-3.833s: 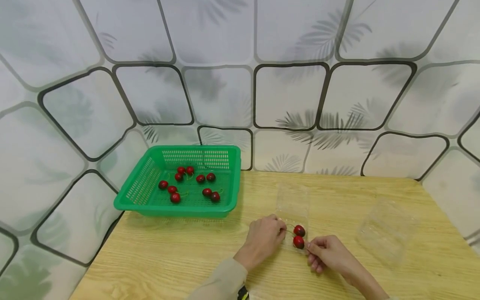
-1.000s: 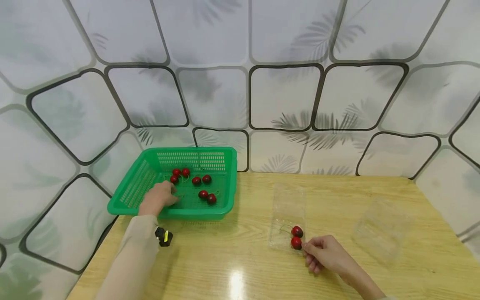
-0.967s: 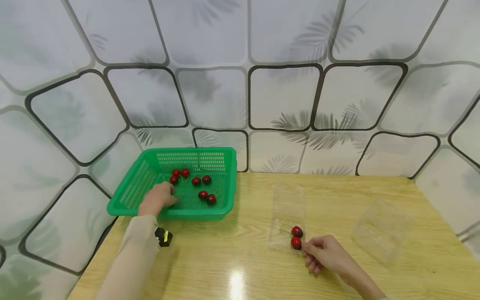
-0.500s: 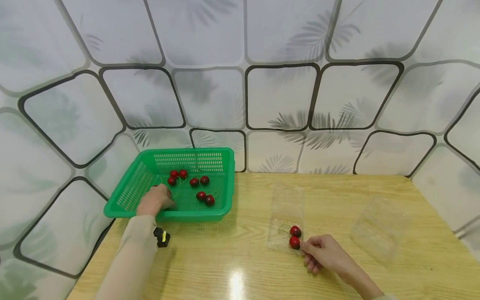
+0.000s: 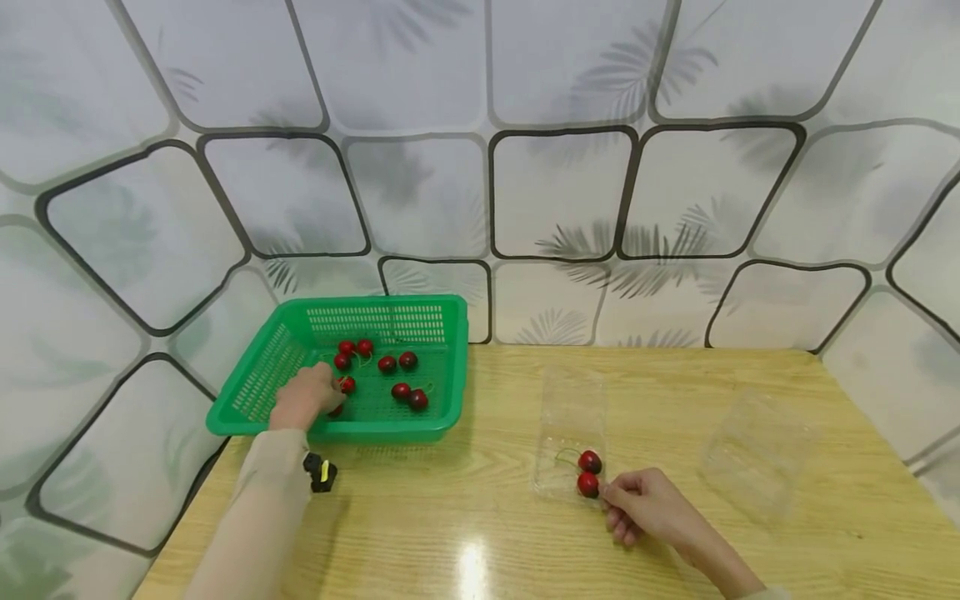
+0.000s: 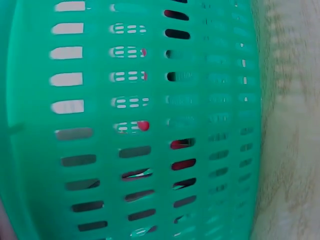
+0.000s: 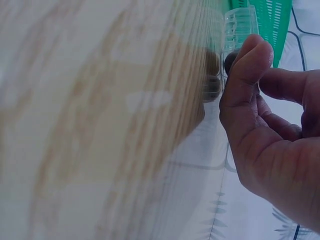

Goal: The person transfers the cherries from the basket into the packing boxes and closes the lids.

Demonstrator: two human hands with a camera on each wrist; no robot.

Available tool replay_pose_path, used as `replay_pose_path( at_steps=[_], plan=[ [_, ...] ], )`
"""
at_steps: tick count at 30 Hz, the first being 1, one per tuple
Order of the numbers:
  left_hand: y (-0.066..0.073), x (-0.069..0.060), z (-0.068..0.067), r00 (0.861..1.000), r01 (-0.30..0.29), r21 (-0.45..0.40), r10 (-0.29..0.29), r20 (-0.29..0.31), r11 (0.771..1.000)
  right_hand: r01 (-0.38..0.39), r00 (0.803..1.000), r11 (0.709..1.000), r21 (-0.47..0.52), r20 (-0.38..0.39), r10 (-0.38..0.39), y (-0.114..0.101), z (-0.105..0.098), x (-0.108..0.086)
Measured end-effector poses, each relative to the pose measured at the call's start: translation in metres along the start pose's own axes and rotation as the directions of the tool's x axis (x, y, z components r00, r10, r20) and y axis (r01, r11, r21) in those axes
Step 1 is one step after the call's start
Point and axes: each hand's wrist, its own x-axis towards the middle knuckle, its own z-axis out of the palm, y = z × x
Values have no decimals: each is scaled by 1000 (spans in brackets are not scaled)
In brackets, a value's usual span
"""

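Note:
My left hand [image 5: 306,395] reaches into the green basket [image 5: 420,429], fingers curled at a pair of red cherries [image 5: 346,385] with thin stems; it seems to grip them, though the fingertips are partly hidden. In the left wrist view the slotted basket wall [image 6: 95,117] covers most of the hand. My right hand [image 5: 647,504] pinches the near right edge of a clear plastic clamshell box [image 5: 572,408], its lid folded back flat. Inside that box two cherries [image 5: 588,472] lie at the right side, stems pointing left. The right wrist view shows thumb and index finger [image 7: 252,57] together at the box edge.
Several more cherries [image 5: 408,397] lie in the basket, in small groups. A second clear plastic box [image 5: 757,454] stands on the right of the wooden table [image 5: 420,533]. A patterned wall covering [image 5: 555,192] rises behind the table's back edge.
My left hand has left the clear box and gone left into the basket. Over the last half second the cherries at its fingers have come into view. The right hand holds its place.

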Motion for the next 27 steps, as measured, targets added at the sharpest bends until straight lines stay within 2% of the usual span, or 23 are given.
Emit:
replay_pose_path(
  at_steps=[7, 12, 15, 21, 24, 27],
  plan=[
    [-1, -3, 0, 999, -42, -72, 43, 21, 997, 17, 1000, 1000, 6, 6, -18, 2, 0, 1],
    [-1, -7, -3, 999, -34, -66, 37, 37, 997, 20, 1000, 1000, 10, 7, -20, 1, 0, 0],
    [-2, -8, -4, 1000, -18, -35, 19, 17, 999, 23, 1000, 1000, 14, 8, -23, 0, 1, -1],
    [-5, -7, -5, 1000, -24, 5, 24, -18, 1000, 20, 1000, 1000, 13, 4, -20, -1, 1, -1],
    [-8, -6, -3, 996, -48, -30, 46, -76, 998, 15, 1000, 1000, 9, 1, -15, -1, 0, -1],
    [-10, -5, -2, 986, -93, -72, 81, -147, 993, 5, 1000, 1000, 8, 0, -5, -1, 0, -1]
  ],
)
